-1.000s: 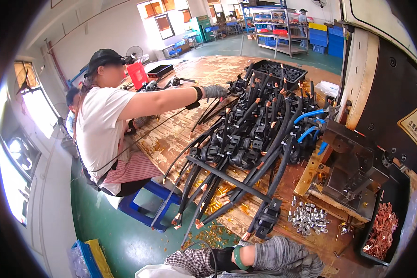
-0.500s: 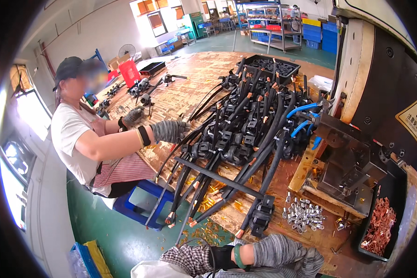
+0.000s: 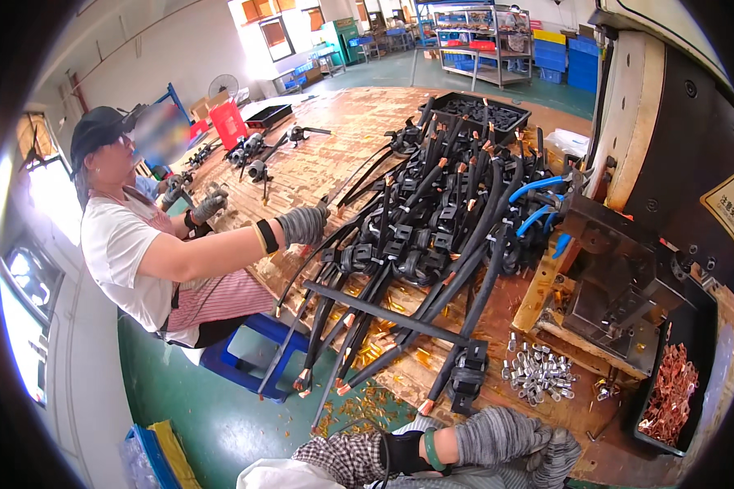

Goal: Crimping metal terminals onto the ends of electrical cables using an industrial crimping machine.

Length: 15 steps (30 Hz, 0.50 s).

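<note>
At the table's near edge, my left hand [image 3: 501,440] wears a grey striped knit glove, with a green bangle at its wrist. My right hand [image 3: 559,460], gloved too, is close beside it, partly covered. The fingers of both hands are mostly hidden, and I can make out nothing held. Just beyond them lies a black cable with a clamp-like black fitting [image 3: 468,372] and a bare copper end. A heap of silver cable lugs [image 3: 538,372] is farther to the right. The large pile of black cables [image 3: 416,236] covers the middle of the table.
A press machine [image 3: 620,285] stands at right, with blue tubes [image 3: 538,189] beside it. Copper terminals fill a black tray [image 3: 644,436]. Across the left side, a seated co-worker [image 3: 130,236] reaches a gloved hand to the pile. A blue stool [image 3: 245,359] stands below the table.
The view has shifted slightly. The co-worker's head has turned and their body leans back a little. My hands stay together at the near edge.
</note>
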Tool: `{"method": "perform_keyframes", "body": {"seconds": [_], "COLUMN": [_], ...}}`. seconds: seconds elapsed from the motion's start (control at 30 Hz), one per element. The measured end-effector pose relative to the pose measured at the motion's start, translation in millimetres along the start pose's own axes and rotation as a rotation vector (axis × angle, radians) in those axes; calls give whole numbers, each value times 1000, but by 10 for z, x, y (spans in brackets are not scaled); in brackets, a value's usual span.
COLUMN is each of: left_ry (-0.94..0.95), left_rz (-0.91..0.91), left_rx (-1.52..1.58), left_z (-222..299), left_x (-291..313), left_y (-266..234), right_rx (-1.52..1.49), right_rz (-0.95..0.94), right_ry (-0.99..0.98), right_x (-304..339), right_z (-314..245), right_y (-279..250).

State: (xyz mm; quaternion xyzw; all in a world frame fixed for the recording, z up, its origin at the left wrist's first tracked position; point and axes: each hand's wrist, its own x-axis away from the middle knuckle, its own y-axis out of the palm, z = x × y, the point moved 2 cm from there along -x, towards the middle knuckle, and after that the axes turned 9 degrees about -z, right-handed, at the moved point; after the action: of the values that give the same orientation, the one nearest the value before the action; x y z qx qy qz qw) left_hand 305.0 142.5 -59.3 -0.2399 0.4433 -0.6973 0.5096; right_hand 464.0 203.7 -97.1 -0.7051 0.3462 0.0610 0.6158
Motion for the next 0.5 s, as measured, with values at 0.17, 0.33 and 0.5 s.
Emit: {"method": "perform_keyframes", "body": {"seconds": [0.17, 0.33, 0.5], "left_ry": [6, -43, -28], "left_rz": [72, 41, 92], "left_rx": [35, 10, 22], "left_z": [-21, -36, -38], "left_x": [16, 7, 8], "left_y": [36, 20, 47], "right_rx": [-67, -540, -739], "right_rz": [-78, -22, -3], "right_ry": [68, 297, 496], "right_x": [160, 74, -106], "right_z": [94, 45, -35], "right_y": [157, 133, 48]}}
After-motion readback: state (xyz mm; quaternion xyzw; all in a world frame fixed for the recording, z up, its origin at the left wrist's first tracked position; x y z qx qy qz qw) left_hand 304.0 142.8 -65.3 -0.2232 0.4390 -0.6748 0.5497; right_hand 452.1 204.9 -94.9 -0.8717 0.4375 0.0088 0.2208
